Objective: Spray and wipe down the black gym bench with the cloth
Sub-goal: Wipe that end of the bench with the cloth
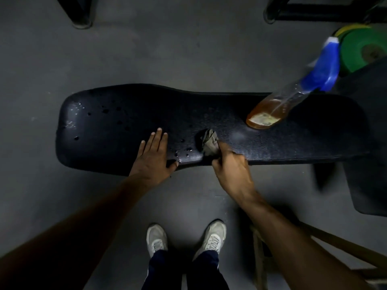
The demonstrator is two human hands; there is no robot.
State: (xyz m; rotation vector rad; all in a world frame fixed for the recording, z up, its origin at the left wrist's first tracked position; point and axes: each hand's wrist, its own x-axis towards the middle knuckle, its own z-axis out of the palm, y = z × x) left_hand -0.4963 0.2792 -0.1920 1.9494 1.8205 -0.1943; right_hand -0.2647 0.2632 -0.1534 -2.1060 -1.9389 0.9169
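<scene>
- On the one black bench (117, 114), left of middle, the left hand (154, 156) is lying flat, fingers spread.
- Just right, the right hand (231, 171) is pinching one bunched grey cloth (209, 143) against the pad.
- Far right, one spray bottle (293, 95) is standing; no writing readable.

Your left hand (156, 154) lies flat on the bench (293, 139), cloth (209, 142) just right of it under your right hand (231, 171), spray bottle (280, 105) standing farther right.
</scene>
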